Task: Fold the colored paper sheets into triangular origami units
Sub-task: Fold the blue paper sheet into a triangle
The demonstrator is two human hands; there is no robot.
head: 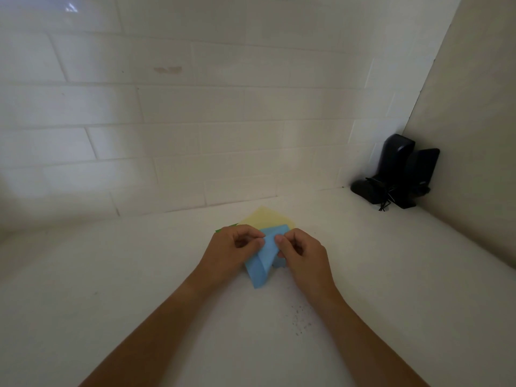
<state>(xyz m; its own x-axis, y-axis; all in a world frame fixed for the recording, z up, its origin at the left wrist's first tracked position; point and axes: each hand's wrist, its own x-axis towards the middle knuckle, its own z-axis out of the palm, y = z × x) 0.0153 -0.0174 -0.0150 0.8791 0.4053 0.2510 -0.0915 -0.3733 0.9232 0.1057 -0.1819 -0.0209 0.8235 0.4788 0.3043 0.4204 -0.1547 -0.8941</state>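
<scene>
- Left hand [234, 248] grips the blue paper [264, 258] at its left edge; fingers [251, 233] curled, thumb tip pressed onto the sheet near its upper middle.
- Right hand [303, 254] grips the same blue paper from the right; fingers [283, 240] curled, thumb tip on the sheet just beside the left thumb, a narrow strip of blue between the two.
- Blue paper sits between both hands, partly folded: one long flap runs down and left from the thumbs to a corner below the hands, a crease shows along it. A small blue bit sticks out under the right hand.
- Can't tell whether the blue paper's lower corner touches the white surface [139, 289] or is lifted off it.
- Yellow paper [265, 217] lies flat on the surface just behind the hands, near corner covered by the blue sheet and knuckles.
- Green paper [226, 228], only a thin sliver visible, peeks out behind the left hand, beside the yellow sheet.
- Two black speakers [402, 174] stand in the far right corner, cords bundled at their base, well apart from the papers.
- Tiled wall [195, 107] behind the surface.
</scene>
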